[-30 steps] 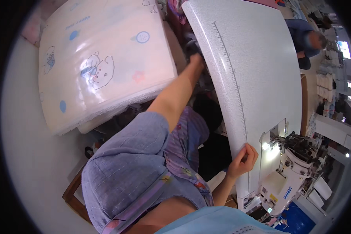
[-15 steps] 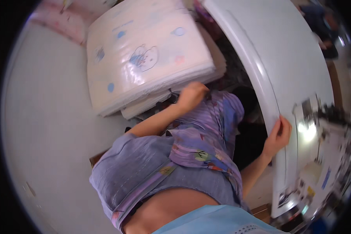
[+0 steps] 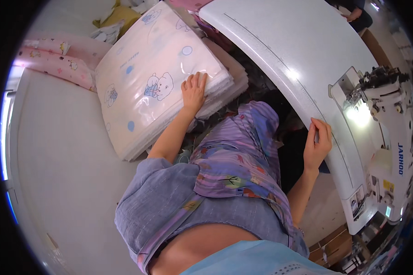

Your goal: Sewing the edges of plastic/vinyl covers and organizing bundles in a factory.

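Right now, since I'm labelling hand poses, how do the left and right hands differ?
The left hand lies on the patterned stack, while the right hand is at the edge of the white table. The left hand's fingers are stretched out; the right hand's are bent. Both are bare.

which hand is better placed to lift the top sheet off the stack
Probably the left hand: its fingers lie on the printed top sheet, near the edge, while the right hand is away by the white sewing table.
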Tool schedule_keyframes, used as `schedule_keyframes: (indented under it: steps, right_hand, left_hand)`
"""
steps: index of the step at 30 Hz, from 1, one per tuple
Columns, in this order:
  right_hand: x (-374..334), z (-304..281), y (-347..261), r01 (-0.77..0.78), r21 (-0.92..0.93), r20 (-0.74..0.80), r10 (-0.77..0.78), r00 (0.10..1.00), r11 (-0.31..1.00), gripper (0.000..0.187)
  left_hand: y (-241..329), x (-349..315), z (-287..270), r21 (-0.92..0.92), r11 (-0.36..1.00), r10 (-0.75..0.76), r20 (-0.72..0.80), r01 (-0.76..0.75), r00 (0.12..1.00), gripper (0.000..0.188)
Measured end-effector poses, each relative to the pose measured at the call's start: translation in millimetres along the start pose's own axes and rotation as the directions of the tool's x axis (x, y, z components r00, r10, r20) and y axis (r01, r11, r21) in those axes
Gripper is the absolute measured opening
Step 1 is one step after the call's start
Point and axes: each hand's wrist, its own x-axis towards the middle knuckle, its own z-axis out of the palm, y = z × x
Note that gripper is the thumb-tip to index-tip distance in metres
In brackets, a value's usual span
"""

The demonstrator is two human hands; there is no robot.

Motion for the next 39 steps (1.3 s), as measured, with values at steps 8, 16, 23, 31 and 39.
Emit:
schedule_keyframes:
  steps: [8, 16, 23, 31, 39]
  right_hand:
    - [-5.0, 1.8, 4.2, -0.015, -0.008, -0.011, 0.015, 1.0, 1.0, 0.014]
    - [-2.5, 6.6, 0.6, -0.01, -0.035, -0.03, 0.009, 1.0, 0.999, 0.014]
    - [-3.9, 7.7, 2.1, -0.018, -0.053, -0.031, 0.017, 0.999, 0.998, 0.014]
    - [-2.2, 12.0, 1.0, -0.012, -0.06, -0.037, 0.01, 0.999, 0.998, 0.014]
    - [-4.0, 14.0, 4.2, -0.012, -0.081, -0.05, 0.008, 0.999, 0.997, 0.013]
  left_hand:
    - [-3.7, 39.7, -11.5, -0.078, 0.996, -0.043, 0.045, 0.047, 0.998, 0.09]
    - [-20.3, 39.5, -22.2, -0.306, 0.946, -0.078, 0.115, 0.11, 0.99, 0.084]
    - [-30.2, 43.1, -16.9, -0.289, 0.956, -0.038, 0.056, 0.053, 0.998, 0.058]
    - [-72.3, 56.7, -0.5, -0.707, 0.682, -0.107, 0.157, 0.188, 0.982, 0.032]
    - [-83.0, 69.0, -1.9, -0.74, 0.355, -0.173, 0.548, 0.571, 0.818, 0.037]
